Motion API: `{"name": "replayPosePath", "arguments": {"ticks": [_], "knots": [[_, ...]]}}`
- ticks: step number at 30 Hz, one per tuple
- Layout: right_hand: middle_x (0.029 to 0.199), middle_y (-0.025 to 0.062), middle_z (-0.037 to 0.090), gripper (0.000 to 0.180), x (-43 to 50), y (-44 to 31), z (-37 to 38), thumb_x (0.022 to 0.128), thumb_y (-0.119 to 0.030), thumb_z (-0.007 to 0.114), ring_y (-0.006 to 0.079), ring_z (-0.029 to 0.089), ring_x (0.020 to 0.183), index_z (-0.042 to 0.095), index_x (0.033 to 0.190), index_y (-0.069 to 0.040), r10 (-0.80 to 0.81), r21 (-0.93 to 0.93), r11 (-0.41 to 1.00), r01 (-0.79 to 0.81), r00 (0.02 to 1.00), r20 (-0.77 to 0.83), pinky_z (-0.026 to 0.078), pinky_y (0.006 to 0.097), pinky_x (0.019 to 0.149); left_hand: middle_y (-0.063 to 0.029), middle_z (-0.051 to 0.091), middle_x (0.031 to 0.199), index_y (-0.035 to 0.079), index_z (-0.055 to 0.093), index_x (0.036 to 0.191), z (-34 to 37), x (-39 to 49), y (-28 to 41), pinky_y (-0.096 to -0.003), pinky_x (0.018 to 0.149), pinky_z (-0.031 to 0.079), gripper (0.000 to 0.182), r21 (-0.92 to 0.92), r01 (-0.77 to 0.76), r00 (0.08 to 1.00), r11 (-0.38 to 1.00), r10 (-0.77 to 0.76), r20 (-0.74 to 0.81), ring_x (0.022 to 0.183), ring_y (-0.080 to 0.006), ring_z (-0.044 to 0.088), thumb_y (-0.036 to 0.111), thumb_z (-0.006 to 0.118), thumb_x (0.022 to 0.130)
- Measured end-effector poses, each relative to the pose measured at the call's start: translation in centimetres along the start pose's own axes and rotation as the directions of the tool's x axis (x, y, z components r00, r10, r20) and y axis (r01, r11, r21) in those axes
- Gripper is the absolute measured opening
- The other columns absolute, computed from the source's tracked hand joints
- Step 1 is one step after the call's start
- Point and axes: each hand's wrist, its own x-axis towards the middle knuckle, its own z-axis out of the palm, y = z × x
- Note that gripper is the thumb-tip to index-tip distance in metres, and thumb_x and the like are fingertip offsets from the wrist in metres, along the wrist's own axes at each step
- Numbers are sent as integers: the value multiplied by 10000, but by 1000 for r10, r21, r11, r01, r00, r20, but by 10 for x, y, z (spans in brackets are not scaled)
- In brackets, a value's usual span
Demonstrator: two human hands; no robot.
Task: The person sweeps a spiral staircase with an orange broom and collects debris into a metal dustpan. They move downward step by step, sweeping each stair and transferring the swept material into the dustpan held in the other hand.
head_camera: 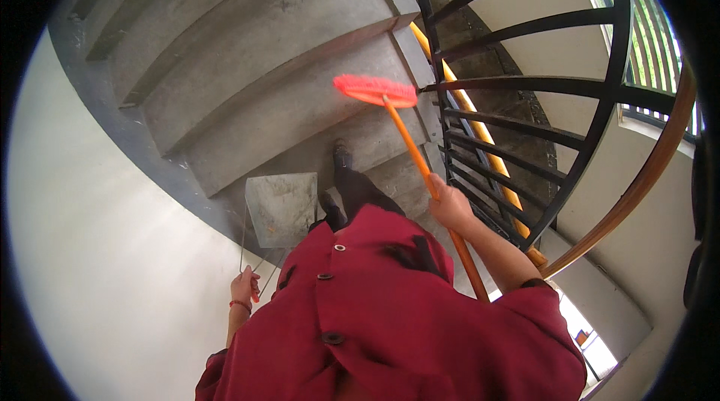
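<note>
My right hand [451, 205] grips the orange handle of a broom [407, 136]. Its pinkish-red bristle head [376, 90] is at the stair's railing side, over the steps ahead of my feet. My left hand [245, 285], with a red band at the wrist, is closed on the thin wire handle [243, 238] of a metal dustpan [282, 204]. The pan hangs or rests beside my feet, near the wall; which of these I cannot tell. A little debris shows in it.
Curved concrete steps [270, 58] fan out ahead. A black metal railing [523, 84] with a wooden handrail [630, 198] borders the right side, and a pale curved wall [112, 221] the left. Another flight [506, 114] lies beyond the bars. My dark shoe [341, 153] stands on a step.
</note>
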Motion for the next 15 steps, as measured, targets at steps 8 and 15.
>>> {"name": "replayPosePath", "arguments": {"ticks": [8, 15], "knots": [[855, 224, 638, 602, 65, -13, 22, 796, -133, 495, 394, 612, 821, 318, 1365, -42, -10, -196, 981, -8, 996, -94, 479, 487, 713, -17, 486, 560, -7, 615, 750, 35, 35, -46, -264, 440, 386, 428, 142, -308, 947, 941, 289, 142, 462, -124, 448, 398, 571, 880], [889, 237, 636, 613, -34, 14, 59, 815, -157, 550, 358, 640, 785, 329, 1376, -47, -368, 27, 929, 368, 921, 128, 493, 449, 681, -16, 472, 533, 5, 589, 744, 65, 45, -77, -249, 393, 342, 411, -47, -88, 995, 995, 90, 46, 427, -107, 443, 392, 571, 881]]}}
